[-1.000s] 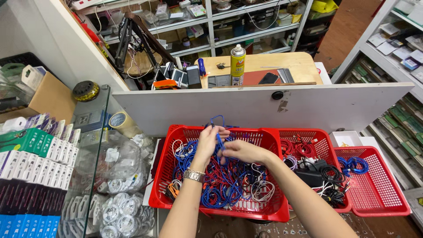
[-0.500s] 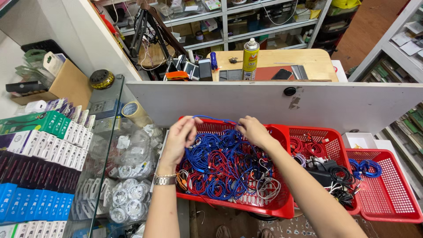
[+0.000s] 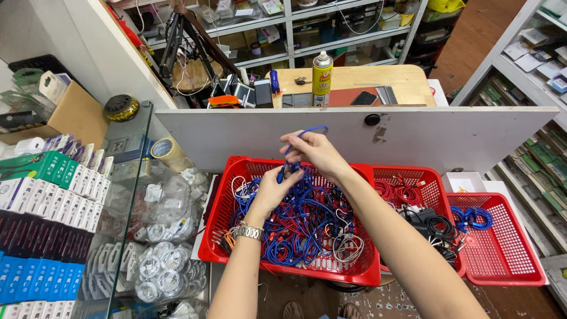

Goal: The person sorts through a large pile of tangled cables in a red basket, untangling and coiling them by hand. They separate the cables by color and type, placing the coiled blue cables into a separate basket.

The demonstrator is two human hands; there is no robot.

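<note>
The left hand (image 3: 276, 188), a metal watch (image 3: 249, 231) at its wrist, was closed on a blue cable (image 3: 293, 158) low over a large red plastic basket (image 3: 224, 201), its fingers pinching the cord just above the heap. The right hand (image 3: 316, 152), raised a little higher over the basket's far rim, gripped the same blue cable, a loop of which arched above its fingers against a white partition board (image 3: 460, 139). Below both hands the basket brimmed with a tangle of blue, red and white cables (image 3: 301, 227).

To the right sat a second red basket (image 3: 434, 177) with red and black cords, and beside it a third red basket (image 3: 502, 248) holding one coiled blue cable (image 3: 474, 217). To the left, a glass display case (image 3: 127, 177) held bagged white coils, flanked by rows of small boxed goods (image 3: 53, 183) in white, green, black and blue; a roll of tape (image 3: 167, 150) lay on the glass.

Beyond the partition stood a wooden desk (image 3: 401, 80) with a yellow spray can (image 3: 322, 78) and a dark phone (image 3: 363, 98). Metal shelving (image 3: 289, 23) filled the back of the shop.
</note>
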